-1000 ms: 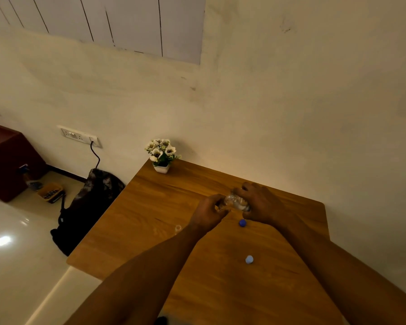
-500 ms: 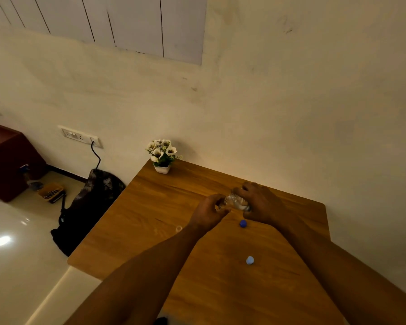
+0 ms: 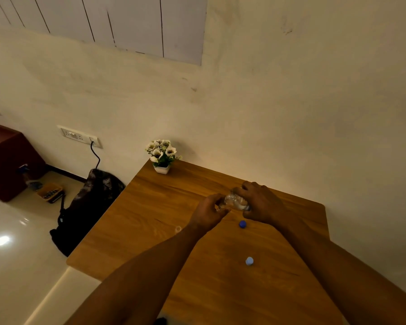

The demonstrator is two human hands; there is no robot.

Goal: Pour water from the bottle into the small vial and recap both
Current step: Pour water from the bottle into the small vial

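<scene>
My right hand [image 3: 261, 204] grips a clear plastic bottle [image 3: 234, 201], which lies tilted to the left above the wooden table [image 3: 150, 214]. Its mouth meets my left hand [image 3: 209, 212], whose curled fingers pinch a small clear vial [image 3: 220, 208]; the fingers hide most of the vial. Neither container has a cap on. A dark blue cap [image 3: 242, 224] lies on the table just below the hands. Nearer to me sits a light blue cap [image 3: 249, 261].
A small clear object [image 3: 178, 229] sits on the table left of my left wrist. A potted white flower [image 3: 161, 156] stands at the far left corner by the wall. A dark backpack [image 3: 87, 207] leans on the floor to the left of the table.
</scene>
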